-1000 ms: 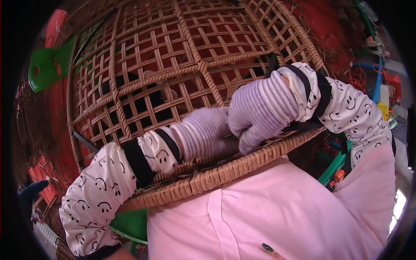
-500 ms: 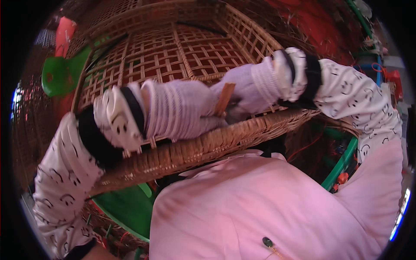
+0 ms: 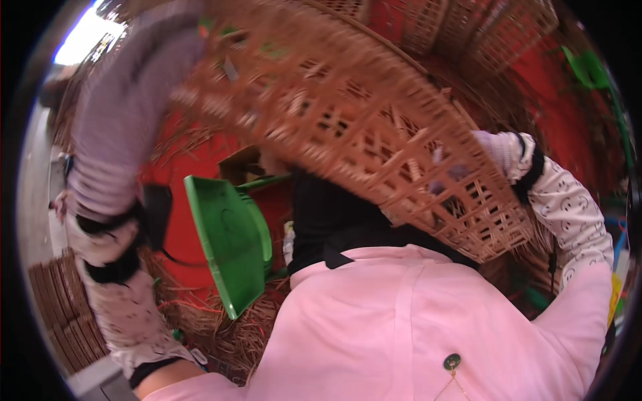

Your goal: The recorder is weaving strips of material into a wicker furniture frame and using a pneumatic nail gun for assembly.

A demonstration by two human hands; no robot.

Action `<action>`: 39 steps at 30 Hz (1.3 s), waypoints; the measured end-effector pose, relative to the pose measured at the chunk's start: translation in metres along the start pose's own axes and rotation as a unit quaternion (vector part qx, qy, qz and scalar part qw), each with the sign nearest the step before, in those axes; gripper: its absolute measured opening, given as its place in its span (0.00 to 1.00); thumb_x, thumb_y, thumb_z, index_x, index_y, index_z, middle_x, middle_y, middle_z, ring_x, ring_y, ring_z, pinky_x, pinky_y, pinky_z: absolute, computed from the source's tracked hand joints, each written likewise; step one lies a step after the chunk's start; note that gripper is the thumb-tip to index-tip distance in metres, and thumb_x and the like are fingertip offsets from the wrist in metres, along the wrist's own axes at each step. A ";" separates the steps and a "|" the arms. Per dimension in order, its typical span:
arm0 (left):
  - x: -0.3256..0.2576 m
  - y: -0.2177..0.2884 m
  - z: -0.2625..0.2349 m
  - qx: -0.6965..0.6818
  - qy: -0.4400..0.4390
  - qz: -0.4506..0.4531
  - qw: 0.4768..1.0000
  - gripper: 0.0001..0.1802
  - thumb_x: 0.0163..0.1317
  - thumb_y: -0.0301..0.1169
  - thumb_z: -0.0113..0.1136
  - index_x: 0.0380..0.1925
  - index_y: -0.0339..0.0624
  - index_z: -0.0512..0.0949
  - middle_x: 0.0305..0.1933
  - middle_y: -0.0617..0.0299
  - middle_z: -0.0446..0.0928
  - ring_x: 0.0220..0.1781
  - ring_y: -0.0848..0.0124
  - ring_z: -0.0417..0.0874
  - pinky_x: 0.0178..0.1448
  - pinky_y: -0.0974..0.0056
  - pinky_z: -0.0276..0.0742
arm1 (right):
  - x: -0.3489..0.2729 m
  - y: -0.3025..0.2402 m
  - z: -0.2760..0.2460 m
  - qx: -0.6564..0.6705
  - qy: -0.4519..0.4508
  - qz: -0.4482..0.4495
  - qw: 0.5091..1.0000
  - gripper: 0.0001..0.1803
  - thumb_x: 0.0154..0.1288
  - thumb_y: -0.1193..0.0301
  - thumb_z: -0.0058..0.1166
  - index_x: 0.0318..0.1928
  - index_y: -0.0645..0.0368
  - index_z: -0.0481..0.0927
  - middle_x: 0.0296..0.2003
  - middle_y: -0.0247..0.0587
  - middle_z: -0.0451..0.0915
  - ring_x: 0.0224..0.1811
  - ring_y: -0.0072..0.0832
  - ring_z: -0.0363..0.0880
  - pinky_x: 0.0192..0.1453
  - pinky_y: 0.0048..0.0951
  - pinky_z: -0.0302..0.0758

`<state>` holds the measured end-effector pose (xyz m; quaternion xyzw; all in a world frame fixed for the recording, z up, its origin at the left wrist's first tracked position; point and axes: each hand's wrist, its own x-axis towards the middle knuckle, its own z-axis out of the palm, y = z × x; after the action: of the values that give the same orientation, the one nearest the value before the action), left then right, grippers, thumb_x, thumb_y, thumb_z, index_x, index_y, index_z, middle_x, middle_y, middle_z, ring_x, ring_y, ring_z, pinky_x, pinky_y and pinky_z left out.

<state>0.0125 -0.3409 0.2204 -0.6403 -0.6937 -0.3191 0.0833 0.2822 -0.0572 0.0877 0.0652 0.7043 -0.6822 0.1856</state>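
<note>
As seen from the head camera, the only view: woven basket (image 3: 361,127) tilted, slanting from upper left down to lower right, partly across black trousers (image 3: 331,207) and just beyond a pink garment (image 3: 401,314). Placed between both hands.

Left hand (image 3: 134,83), gloved in ribbed pale purple, at upper left, near the basket's upper end. Badly smeared; cannot tell whether spread or closed, nor whether touching.

Right hand (image 3: 490,144), gloved alike, near the lower right end, partly behind the lattice. Fingers (image 3: 459,172) glimpsed through the gaps; cannot tell whether pinching the wall or only lying behind.

On progress, judging from the weave alone: lattice formed across the visible wall, cross-ribs in place, so probably well advanced. Ragged look along the lower right edge; perhaps untrimmed ends, perhaps only blur. Remaining work hard to judge, with much of the inside turned out of sight and the upper end blurred.

Around: green plastic chair (image 3: 227,244) to the left, over red floor (image 3: 177,230); cane scraps (image 3: 231,337) heaped below it. More woven baskets (image 3: 511,33) at upper right, well apart from either hand.
</note>
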 end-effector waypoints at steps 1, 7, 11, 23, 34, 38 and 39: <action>-0.019 -0.002 0.020 -0.045 0.064 -0.091 0.993 0.19 0.56 0.31 0.58 0.49 0.41 0.72 0.45 0.57 0.75 0.43 0.74 0.75 0.48 0.71 0.72 | -0.002 0.015 -0.009 0.034 0.008 -0.002 0.999 0.20 0.56 0.65 0.58 0.45 0.64 0.75 0.38 0.44 0.78 0.39 0.33 0.77 0.45 0.36 0.74; -0.082 0.013 0.087 -0.249 -0.087 -0.317 0.911 0.28 0.57 0.33 0.59 0.56 0.35 0.63 0.51 0.57 0.71 0.46 0.75 0.73 0.52 0.70 0.68 | -0.020 0.039 -0.037 0.065 0.167 -0.054 0.982 0.23 0.59 0.62 0.54 0.51 0.61 0.70 0.44 0.40 0.75 0.44 0.27 0.75 0.52 0.31 0.71; -0.045 0.066 0.172 -0.459 0.066 -0.209 0.861 0.36 0.51 0.42 0.64 0.54 0.33 0.60 0.48 0.51 0.71 0.48 0.69 0.73 0.54 0.66 0.69 | 0.025 0.048 -0.047 0.123 -0.053 -0.208 0.969 0.19 0.61 0.63 0.51 0.50 0.60 0.71 0.42 0.40 0.76 0.42 0.25 0.76 0.50 0.29 0.73; 0.106 0.075 0.185 -0.412 0.141 -0.048 0.899 0.27 0.54 0.46 0.60 0.42 0.33 0.71 0.29 0.55 0.77 0.31 0.69 0.78 0.37 0.67 0.73 | -0.041 -0.010 -0.094 0.151 0.183 -0.200 0.951 0.18 0.61 0.66 0.51 0.49 0.61 0.72 0.41 0.38 0.77 0.41 0.23 0.76 0.48 0.27 0.73; 0.138 0.042 0.280 -0.503 0.144 -0.007 0.852 0.21 0.59 0.44 0.51 0.43 0.38 0.73 0.39 0.45 0.76 0.43 0.53 0.77 0.47 0.58 0.72 | -0.008 0.017 -0.114 0.207 0.248 -0.155 0.934 0.17 0.61 0.68 0.51 0.49 0.61 0.72 0.40 0.37 0.77 0.40 0.22 0.75 0.46 0.25 0.73; 0.142 0.030 0.297 -0.457 0.118 -0.094 0.877 0.23 0.60 0.46 0.45 0.45 0.37 0.71 0.42 0.44 0.75 0.46 0.49 0.75 0.50 0.56 0.69 | -0.008 0.018 -0.120 0.219 0.269 -0.147 0.926 0.16 0.61 0.68 0.51 0.49 0.61 0.73 0.39 0.36 0.77 0.39 0.21 0.75 0.45 0.24 0.73; 0.145 0.023 0.297 -0.421 0.099 -0.123 0.893 0.24 0.61 0.47 0.43 0.46 0.37 0.70 0.44 0.43 0.74 0.47 0.48 0.74 0.52 0.55 0.68 | -0.006 0.017 -0.121 0.223 0.272 -0.148 0.924 0.16 0.61 0.68 0.51 0.49 0.61 0.73 0.39 0.36 0.77 0.39 0.21 0.75 0.45 0.24 0.73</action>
<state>0.0971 -0.0575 0.0718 -0.4897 -0.5556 -0.6512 -0.1657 0.2723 0.0638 0.0738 0.1834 0.5590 -0.7972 -0.1356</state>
